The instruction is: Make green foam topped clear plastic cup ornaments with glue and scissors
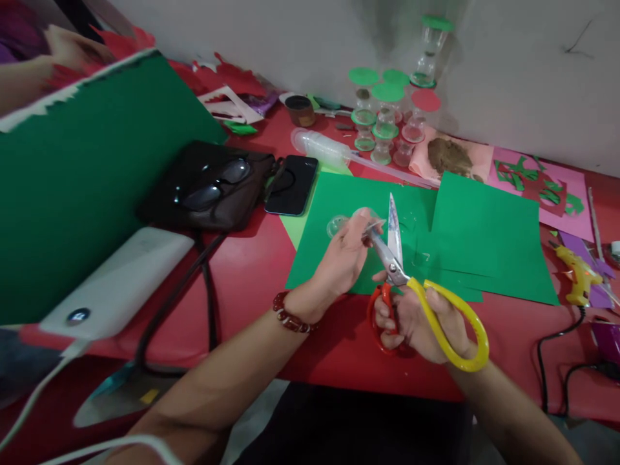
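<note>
My right hand (426, 323) grips the scissors (394, 268) by their red and yellow handles, with the blades spread apart. Between the fingertips of my left hand (343, 258) is a thin clear plastic piece (371, 216), whose exact shape is partly hidden. One scissor blade reaches up to this piece, close to my left fingers. A round clear plastic piece (336, 226) shows just left of my left hand. Both hands are above the front part of the green paper sheets (320, 200) on the red table.
Clear cup shapes with green discs (386, 93) stand at the back, near brown sand (448, 157) and stacked cups (320, 143). A phone (292, 185), dark bag (242, 206), power bank (116, 284) and green board (97, 168) occupy the left; another person's hand (72, 48) is behind. A yellow glue gun (578, 274) lies right.
</note>
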Action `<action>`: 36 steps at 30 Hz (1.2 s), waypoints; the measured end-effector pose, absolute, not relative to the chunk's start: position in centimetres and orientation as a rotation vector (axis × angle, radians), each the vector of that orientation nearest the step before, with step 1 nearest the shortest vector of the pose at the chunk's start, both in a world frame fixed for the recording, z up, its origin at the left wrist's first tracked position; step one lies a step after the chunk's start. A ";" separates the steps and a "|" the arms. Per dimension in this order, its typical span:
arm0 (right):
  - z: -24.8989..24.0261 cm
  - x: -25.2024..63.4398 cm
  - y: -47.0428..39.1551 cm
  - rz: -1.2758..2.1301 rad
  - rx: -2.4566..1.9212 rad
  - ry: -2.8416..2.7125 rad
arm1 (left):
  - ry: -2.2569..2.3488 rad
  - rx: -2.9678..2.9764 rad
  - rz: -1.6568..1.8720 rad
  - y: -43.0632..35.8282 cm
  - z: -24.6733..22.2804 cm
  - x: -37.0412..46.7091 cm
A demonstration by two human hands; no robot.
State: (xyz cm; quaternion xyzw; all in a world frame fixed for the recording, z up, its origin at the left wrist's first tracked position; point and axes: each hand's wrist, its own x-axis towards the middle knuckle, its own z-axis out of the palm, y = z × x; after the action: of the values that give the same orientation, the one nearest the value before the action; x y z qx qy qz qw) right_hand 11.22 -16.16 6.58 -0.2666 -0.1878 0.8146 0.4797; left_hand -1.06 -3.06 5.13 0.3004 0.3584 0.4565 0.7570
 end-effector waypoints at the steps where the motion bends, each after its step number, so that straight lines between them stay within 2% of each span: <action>1: 6.5 11.3 -16.1 1.995 -0.644 -0.450 | 0.784 0.684 1.018 -3.2 5.0 -0.9; 8: 6.1 12.3 -16.0 2.016 -0.680 -0.438 | 0.756 0.594 0.936 -3.1 5.2 -0.6; 13: 5.9 12.0 -16.2 1.996 -0.753 -0.439 | 0.812 0.713 1.117 -3.6 5.2 -0.4; 18: 6.3 11.9 -15.8 2.029 -0.694 -0.416 | 0.724 0.583 0.870 -3.3 5.6 -0.7; 24: 6.3 12.0 -15.9 2.052 -0.678 -0.412 | 0.861 0.895 1.174 -3.5 4.4 -0.6; 29: 6.0 12.0 -15.9 2.036 -0.678 -0.392 | 0.761 0.646 0.926 -3.5 4.8 -0.6; 34: 6.2 12.0 -15.8 2.046 -0.705 -0.430 | 0.850 0.826 1.143 -3.6 4.8 -0.7; 36: 6.1 12.0 -15.8 2.021 -0.752 -0.429 | 0.843 0.784 1.089 -3.7 4.9 -0.7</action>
State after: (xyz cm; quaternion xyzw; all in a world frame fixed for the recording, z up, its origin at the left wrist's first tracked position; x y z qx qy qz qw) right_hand 11.97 -15.82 6.06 -0.3045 -0.1738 0.8190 0.4542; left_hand -0.69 -3.66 4.90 0.3523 0.3788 0.4894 0.7021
